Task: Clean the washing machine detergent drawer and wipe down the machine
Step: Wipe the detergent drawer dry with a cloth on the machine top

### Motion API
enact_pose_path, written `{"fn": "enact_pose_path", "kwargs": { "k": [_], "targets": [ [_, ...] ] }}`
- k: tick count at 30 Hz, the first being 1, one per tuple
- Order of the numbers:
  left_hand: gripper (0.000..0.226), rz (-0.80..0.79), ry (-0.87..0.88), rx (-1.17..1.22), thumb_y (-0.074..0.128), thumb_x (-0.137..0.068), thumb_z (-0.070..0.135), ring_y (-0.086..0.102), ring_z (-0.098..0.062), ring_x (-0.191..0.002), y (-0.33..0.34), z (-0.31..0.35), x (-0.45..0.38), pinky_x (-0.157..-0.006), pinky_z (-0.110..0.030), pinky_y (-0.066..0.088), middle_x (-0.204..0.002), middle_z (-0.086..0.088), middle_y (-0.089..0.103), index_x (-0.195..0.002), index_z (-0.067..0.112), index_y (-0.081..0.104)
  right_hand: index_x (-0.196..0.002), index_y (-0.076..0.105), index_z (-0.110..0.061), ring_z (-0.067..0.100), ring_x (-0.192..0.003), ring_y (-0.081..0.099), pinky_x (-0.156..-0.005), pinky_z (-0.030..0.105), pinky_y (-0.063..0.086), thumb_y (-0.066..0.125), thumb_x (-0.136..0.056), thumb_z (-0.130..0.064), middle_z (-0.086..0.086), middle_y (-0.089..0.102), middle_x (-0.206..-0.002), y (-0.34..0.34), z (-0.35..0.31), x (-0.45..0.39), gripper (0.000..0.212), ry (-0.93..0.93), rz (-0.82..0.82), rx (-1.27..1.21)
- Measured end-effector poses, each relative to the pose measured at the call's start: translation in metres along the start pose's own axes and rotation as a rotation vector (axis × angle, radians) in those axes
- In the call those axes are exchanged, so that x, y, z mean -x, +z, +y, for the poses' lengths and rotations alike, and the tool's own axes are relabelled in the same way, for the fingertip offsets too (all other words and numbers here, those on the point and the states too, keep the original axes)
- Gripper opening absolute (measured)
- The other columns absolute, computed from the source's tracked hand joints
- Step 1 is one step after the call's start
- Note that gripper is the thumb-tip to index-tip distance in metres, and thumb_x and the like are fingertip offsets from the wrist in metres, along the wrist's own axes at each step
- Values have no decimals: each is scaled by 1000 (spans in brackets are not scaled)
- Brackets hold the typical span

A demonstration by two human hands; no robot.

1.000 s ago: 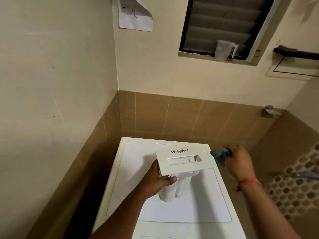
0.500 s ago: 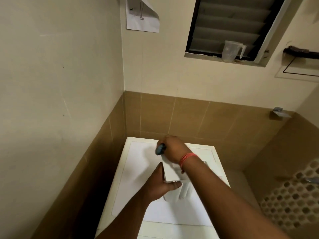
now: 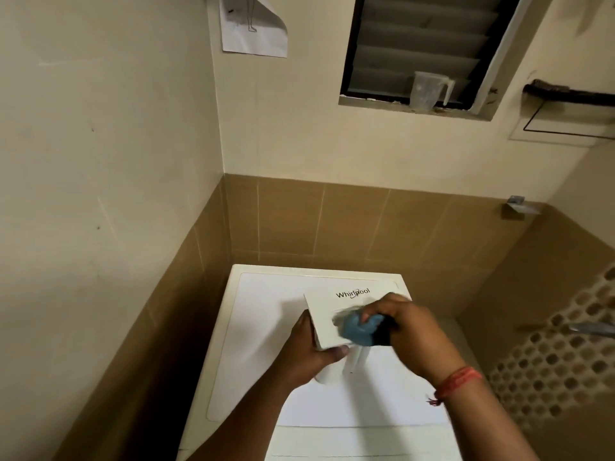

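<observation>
The white detergent drawer, with its Whirlpool front panel facing up, is held above the top of the white washing machine. My left hand grips the drawer at its left lower corner, thumb across the panel's bottom edge. My right hand holds a bunched blue cloth and presses it against the panel's middle, over the handle recess. The drawer's compartments hang below the panel, mostly hidden by my hands.
The machine stands in a corner with brown tiled walls at left and behind. A window with a clear measuring jug on its sill is high on the back wall. A metal tap sticks out at the right.
My right hand with the cloth has swept from the drawer's right side to its upper left and back down to the panel's middle. My left hand keeps its grip on the drawer.
</observation>
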State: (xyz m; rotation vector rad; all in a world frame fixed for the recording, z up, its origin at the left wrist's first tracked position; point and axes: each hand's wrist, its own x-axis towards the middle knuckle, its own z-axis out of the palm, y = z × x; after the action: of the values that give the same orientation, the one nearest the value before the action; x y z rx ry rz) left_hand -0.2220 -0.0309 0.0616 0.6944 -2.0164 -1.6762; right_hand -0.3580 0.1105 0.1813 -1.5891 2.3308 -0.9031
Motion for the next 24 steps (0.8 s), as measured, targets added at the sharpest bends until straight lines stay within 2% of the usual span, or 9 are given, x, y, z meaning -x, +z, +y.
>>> {"fn": "enact_pose_path", "kwargs": {
  "k": [1,3,6,8,11,15,17,20,24],
  "targets": [
    [75,-2,2,-10,86,-70,31,57,-10,-124,-1,0,-1,-105,-44,48,-133,11,61,-135,31,48,-86,76,-21,9,-83,60,-75,5,42,55,-64,22,-3,65,-90,-12,14,2,52,44,53,30],
    [72,-6,11,-15,85,-73,27,56,-8,-125,0,-1,-2,-106,-46,47,-133,12,61,-135,31,48,-81,75,-23,20,-81,62,-76,20,48,60,-63,21,2,65,-87,-34,41,5,50,134,175,153],
    [72,19,80,-13,84,-74,24,54,-9,-128,3,-4,-2,-107,-44,45,-135,11,60,-136,29,48,-90,75,-18,27,-78,58,-71,31,45,62,-70,15,6,58,-86,-48,66,8,40,273,349,242],
    [76,55,114,-29,86,-72,28,54,-10,-128,8,-6,0,-106,-45,46,-136,9,59,-137,28,47,-94,73,-16,25,-79,58,-69,32,46,54,-80,10,7,60,-89,-38,74,10,35,335,425,74],
    [85,158,167,-148,90,-66,32,55,-18,-126,16,-17,3,-99,-43,51,-134,6,58,-139,29,47,-83,69,-17,25,-65,61,-57,29,47,42,-86,13,13,67,-77,-4,78,12,40,432,431,-425],
    [90,314,280,-519,88,-62,27,51,-28,-116,25,-35,18,-95,-42,50,-130,-3,51,-140,18,42,-82,66,-14,28,-62,56,-60,36,47,37,-88,15,17,62,-78,47,95,14,41,695,518,-895],
    [98,338,314,-718,91,-56,26,47,-31,-116,31,-38,31,-97,-42,49,-128,-6,49,-139,14,40,-87,65,-8,32,-71,60,-67,39,50,37,-87,16,20,65,-86,71,110,18,37,812,506,-1027],
    [86,331,334,-982,90,-56,39,51,-32,-108,49,-46,46,-96,-57,47,-116,-7,56,-127,15,48,-92,67,-3,33,-83,61,-77,40,53,38,-84,17,23,66,-98,98,131,23,36,936,474,-1086],
    [72,318,333,-1183,84,-60,47,55,-31,-100,80,-59,58,-101,-62,40,-108,-6,59,-117,17,55,-98,68,-2,26,-78,58,-68,27,52,43,-86,15,14,64,-94,107,145,36,32,988,420,-1089]
  ]
}}
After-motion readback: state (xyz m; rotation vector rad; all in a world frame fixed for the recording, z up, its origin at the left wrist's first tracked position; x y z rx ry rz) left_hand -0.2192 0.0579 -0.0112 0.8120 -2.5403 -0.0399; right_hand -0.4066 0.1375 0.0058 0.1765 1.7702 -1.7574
